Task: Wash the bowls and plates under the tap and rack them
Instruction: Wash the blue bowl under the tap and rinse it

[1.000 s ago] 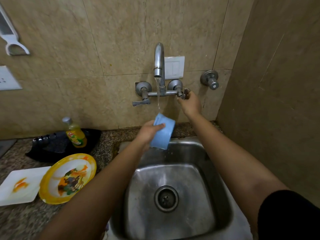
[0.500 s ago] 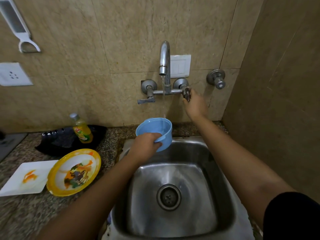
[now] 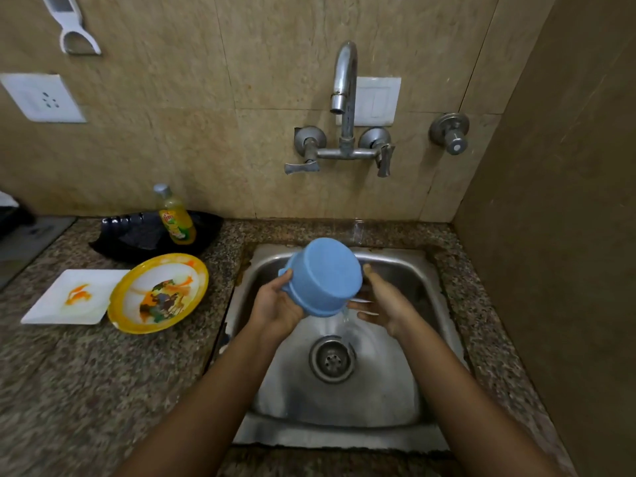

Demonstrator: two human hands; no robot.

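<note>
My left hand [image 3: 275,306] grips the rim of a blue plastic bowl [image 3: 323,273] over the steel sink [image 3: 406,390]. The bowl is tipped mouth-down, its base facing me, and water spills from its lower edge toward the drain [image 3: 332,359]. On the bowl's right side my right hand [image 3: 387,304] has its fingers spread, the thumb touching the bowl and the fingertips in the falling water. No water runs from the tap [image 3: 344,80]. A dirty yellow plate [image 3: 158,292] and a stained white square plate [image 3: 72,296] lie on the counter at left.
A yellow dish-soap bottle [image 3: 175,218] stands on a black tray [image 3: 144,237] behind the plates. The tap handles [image 3: 383,160] stick out of the tiled wall above the sink. A tiled side wall [image 3: 550,235] closes the right. Speckled granite counter [image 3: 103,390] surrounds the sink.
My right hand left the tap handle and came down beside the bowl. The stream stopped. My left hand lowered the bowl and turned it mouth-down, pouring its water out.
</note>
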